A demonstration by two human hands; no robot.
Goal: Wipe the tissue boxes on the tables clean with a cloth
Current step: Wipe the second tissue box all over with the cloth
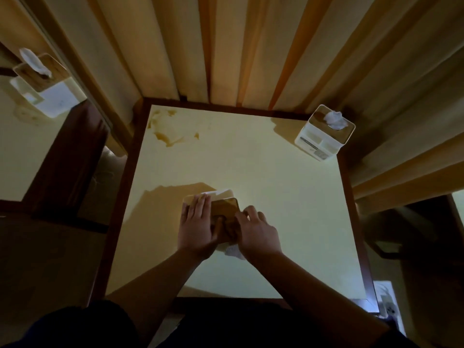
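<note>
Left hand (pixel 198 226): lying flat with straight fingers on the near tissue box (pixel 222 209), thumb curling at its lid opening.
Right hand (pixel 258 231): fingers bending against the box's right edge; grip unclear.
Near tissue box: sitting mid-bench (pixel 288 222), wooden lid up.
White cloth (pixel 233 251): peeking out beneath the wrists.
Second tissue box (pixel 324 134): standing at the far right corner.
Third tissue box (pixel 45 84): standing on the neighbouring bench.
</note>
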